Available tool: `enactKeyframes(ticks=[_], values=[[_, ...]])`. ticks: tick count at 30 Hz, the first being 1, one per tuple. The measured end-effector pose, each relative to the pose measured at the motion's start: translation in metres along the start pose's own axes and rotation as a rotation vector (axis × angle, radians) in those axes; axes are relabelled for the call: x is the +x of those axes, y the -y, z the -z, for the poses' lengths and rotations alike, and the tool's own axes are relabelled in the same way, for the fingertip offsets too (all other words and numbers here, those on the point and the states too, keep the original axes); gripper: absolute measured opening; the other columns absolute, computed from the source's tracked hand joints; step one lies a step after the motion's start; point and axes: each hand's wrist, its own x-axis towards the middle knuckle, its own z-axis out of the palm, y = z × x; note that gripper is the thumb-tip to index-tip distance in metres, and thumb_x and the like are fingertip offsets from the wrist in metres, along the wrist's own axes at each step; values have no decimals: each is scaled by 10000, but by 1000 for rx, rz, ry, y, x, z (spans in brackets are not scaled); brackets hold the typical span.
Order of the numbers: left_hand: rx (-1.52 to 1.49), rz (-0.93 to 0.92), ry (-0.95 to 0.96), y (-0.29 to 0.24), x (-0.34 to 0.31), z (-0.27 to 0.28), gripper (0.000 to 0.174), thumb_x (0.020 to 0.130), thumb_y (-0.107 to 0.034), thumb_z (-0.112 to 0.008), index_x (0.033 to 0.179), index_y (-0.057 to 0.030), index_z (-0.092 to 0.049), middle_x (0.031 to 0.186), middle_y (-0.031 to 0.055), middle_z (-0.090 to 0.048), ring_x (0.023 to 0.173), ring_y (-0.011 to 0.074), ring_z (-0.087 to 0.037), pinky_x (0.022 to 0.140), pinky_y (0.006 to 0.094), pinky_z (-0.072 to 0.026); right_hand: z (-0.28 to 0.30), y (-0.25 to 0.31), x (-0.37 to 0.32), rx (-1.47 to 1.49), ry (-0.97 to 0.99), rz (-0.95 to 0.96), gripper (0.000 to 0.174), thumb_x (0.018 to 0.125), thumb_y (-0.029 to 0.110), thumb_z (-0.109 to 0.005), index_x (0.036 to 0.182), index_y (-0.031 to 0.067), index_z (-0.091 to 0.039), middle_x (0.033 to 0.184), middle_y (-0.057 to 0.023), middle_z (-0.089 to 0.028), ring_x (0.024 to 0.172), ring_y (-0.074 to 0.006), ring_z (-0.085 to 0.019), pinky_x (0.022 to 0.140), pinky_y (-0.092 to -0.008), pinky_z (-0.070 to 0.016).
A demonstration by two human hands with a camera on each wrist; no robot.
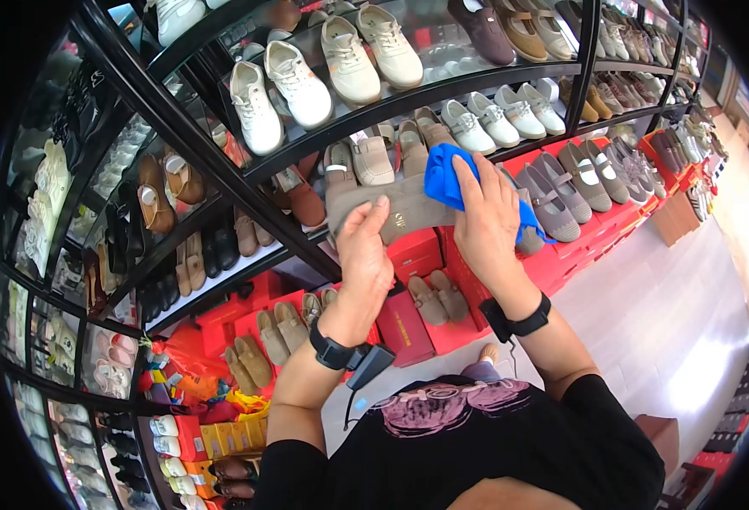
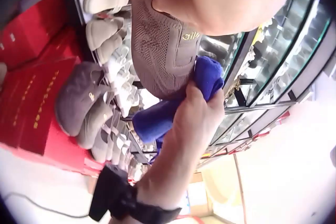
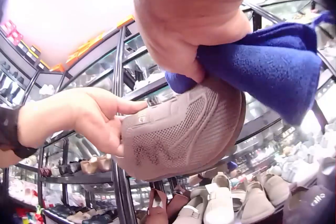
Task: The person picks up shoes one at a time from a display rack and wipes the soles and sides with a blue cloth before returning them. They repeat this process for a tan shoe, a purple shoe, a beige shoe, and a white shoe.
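I hold the grey-brown knit shoe (image 1: pixel 396 208) in the air just in front of the black shoe rack (image 1: pixel 221 183), not touching any of its shelves. My left hand (image 1: pixel 362 255) has the end of the shoe that is further along the rack to my left. The thumb lies on one side and the other fingers are curled under it, so the shoe sits between them, sideways, and the rest of it sticks out past my fingertips. My right hand (image 1: pixel 487 221) is at the other end of the shoe. Its fingers are bent around a blue cloth (image 1: pixel 445 174), which is bunched in the palm, and the cloth is pressed against the shoe's knit upper near the small gold letters. One part of the cloth comes out above my fingers and one part hangs below the hand. The two hands are near each other, with only the middle of the shoe between them. Below the shoe, at the foot of the rack, there are red boxes (image 1: pixel 413 251) with some pairs of shoes lying on them.
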Motion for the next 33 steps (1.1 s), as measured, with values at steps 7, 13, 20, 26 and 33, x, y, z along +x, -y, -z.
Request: enactKeyframes(ticks=[7, 13, 20, 26, 33], values=[[-204, 283, -98, 10, -4, 15, 197, 893, -180, -599, 1043, -55, -575, 1034, 60, -619, 982, 191, -584, 862, 361, -482, -34, 28, -7, -16, -70, 174, 414, 723, 103, -562, 1129, 166, -614, 1245, -112, -522, 1180, -301, -455, 995, -470, -301], [-470, 420, -178, 15, 11, 36, 264, 933, -238, -525, 1112, -45, -549, 1102, 98, -596, 1006, 224, -584, 894, 398, -491, -44, 51, -37, 315, 23, 156, 510, 649, 54, -631, 1151, 143, -607, 1252, -108, -534, 1165, -317, -476, 950, -454, -356], [-495, 397, -207, 2, 16, 61, 358, 933, -302, -508, 1152, -19, -515, 1155, 128, -575, 1081, 280, -544, 966, 457, -425, -51, 43, -67, 778, 157, 93, 610, 679, -111, -554, 1255, 83, -510, 1246, -172, -517, 1148, -356, -504, 953, -413, -414], [-564, 378, -209, -20, -2, 47, 330, 934, -252, -517, 1172, -24, -491, 1183, 87, -546, 1122, 252, -510, 982, 434, -401, -42, 41, -10, 868, -196, -36, 568, 710, -95, -554, 1254, 55, -492, 1232, -189, -519, 1130, -344, -519, 949, -396, -420], [-738, 399, -143, -31, -7, 35, 301, 963, -214, -449, 1191, -21, -483, 1209, 126, -541, 1153, 273, -491, 1019, 455, -361, -35, 50, 2, 529, -193, 269, 582, 641, -53, -602, 1204, 85, -546, 1262, -178, -505, 1088, -377, -519, 910, -429, -429]])
